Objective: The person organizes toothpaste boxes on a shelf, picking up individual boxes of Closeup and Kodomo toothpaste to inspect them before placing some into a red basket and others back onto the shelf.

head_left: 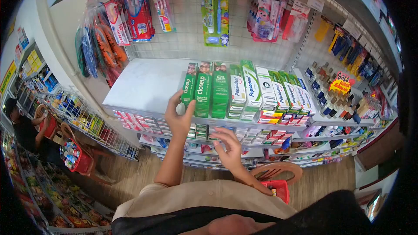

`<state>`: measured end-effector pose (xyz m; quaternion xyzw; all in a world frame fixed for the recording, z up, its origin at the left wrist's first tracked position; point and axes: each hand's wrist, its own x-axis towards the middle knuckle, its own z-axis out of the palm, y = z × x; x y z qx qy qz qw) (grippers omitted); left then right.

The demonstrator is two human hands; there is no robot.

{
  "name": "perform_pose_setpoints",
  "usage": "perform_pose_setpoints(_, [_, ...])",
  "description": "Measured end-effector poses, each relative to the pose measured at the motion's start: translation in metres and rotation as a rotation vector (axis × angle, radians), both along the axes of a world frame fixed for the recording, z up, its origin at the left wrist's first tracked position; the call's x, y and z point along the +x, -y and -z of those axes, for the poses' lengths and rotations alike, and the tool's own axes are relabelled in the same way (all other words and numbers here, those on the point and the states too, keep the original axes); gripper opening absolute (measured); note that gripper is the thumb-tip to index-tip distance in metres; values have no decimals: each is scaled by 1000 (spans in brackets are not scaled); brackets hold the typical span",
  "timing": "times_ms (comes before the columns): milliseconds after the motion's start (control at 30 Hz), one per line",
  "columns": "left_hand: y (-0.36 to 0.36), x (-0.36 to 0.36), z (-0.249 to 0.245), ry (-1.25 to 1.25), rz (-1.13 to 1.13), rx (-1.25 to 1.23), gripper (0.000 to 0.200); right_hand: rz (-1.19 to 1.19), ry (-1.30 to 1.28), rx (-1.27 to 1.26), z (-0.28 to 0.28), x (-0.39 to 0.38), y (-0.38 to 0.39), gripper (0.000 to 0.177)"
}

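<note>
A green Closeup toothpaste box stands at the left end of a row on the white shelf. My left hand is at its lower end, fingers against the left edge and thumb across the front. Two more green boxes stand beside it, the middle Closeup box and a third green box. To their right are several Pepsodent toothpaste boxes. My right hand hovers in front of the lower shelves, fingers apart and curved, holding nothing.
The bare white shelf top extends left of the row. Toothbrush packs hang above. Small bottles stand at right. A red basket and a brown chair are below. Another person sits far left beside a red basket.
</note>
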<state>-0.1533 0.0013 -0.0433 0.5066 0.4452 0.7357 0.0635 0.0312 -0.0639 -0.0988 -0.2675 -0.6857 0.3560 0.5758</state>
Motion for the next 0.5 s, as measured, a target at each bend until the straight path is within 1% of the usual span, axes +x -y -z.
perform_pose_setpoints(67, [2,0,-4,5,50,19,43,9,7,8,0,3,0,27])
perform_pose_setpoints(300, [-4,-3,2,-14,60,70,44,31,9,25,3,9,0,26])
perform_pose_setpoints(500, [-4,-3,0,22,114,70,44,36,37,28,3,11,0,25])
